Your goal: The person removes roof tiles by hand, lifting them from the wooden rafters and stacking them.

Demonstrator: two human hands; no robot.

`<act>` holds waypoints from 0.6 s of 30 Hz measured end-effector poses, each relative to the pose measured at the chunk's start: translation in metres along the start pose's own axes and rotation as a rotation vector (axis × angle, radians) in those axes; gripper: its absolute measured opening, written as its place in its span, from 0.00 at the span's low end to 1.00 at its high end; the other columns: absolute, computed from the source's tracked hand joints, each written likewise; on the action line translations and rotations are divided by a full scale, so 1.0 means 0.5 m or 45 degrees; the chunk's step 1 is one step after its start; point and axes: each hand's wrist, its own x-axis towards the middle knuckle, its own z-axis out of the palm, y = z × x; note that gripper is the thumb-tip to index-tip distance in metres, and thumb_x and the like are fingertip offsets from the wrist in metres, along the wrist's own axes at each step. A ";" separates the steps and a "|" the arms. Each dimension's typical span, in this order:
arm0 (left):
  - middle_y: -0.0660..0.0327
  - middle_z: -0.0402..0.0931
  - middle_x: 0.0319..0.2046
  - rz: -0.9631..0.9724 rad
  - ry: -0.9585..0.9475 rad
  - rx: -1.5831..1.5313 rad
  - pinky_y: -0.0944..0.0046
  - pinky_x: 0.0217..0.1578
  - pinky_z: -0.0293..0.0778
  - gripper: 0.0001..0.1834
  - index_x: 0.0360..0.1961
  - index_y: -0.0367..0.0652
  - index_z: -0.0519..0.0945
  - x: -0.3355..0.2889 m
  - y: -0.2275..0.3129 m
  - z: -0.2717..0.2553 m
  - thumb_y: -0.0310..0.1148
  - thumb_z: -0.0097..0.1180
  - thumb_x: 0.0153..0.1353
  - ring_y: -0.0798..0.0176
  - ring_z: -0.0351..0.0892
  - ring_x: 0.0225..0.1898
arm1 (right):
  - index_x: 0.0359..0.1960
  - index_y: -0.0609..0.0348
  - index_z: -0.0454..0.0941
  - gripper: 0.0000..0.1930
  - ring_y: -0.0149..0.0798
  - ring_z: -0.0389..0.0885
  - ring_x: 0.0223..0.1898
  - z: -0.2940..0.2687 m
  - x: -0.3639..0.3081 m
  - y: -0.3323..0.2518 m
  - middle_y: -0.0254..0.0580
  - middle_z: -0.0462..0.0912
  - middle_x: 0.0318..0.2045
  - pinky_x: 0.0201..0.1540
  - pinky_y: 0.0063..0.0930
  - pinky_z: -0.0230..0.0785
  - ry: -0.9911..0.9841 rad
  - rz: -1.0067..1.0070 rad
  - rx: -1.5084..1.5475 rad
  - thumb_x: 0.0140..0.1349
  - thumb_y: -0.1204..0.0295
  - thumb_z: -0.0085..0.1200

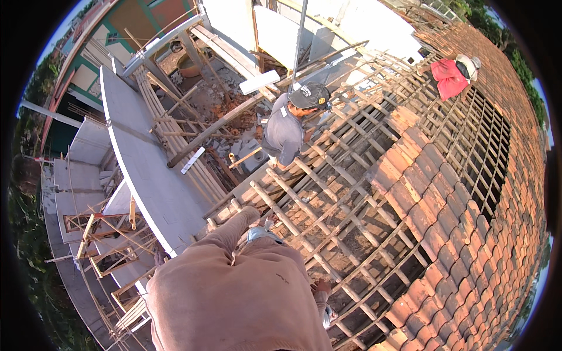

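Grip is unclear: I cannot tell whether the right hand [321, 286], beside the rough poles of one wooden lattice [335, 238], or the left hand [270, 221], barely showing past its sleeve, clasps anything. This lattice spreads ahead and rightward, bordered by curved, weathered clay tiles [448, 245]. Farther out are two co-workers, one grey-shirted [284, 131], one in red shorts [449, 79].

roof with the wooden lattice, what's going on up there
People are working on a partly tiled roof. The wearer's right hand is by the exposed wooden lattice, though its grip is unclear; the left hand can't be made out clearly. A co-worker in a dark cap is at the lattice's edge, and another in red is farther off. Reddish tiles lie beside the open stretch.
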 end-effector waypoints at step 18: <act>0.46 0.70 0.45 -0.305 -0.521 -2.155 0.39 0.37 0.63 0.23 0.45 0.39 0.66 0.232 -0.090 0.027 0.50 0.37 0.65 0.41 0.70 0.40 | 0.38 0.63 0.76 0.16 0.38 0.80 0.22 -0.041 0.028 0.083 0.44 0.80 0.29 0.18 0.32 0.68 -0.018 -0.181 0.053 0.56 0.61 0.52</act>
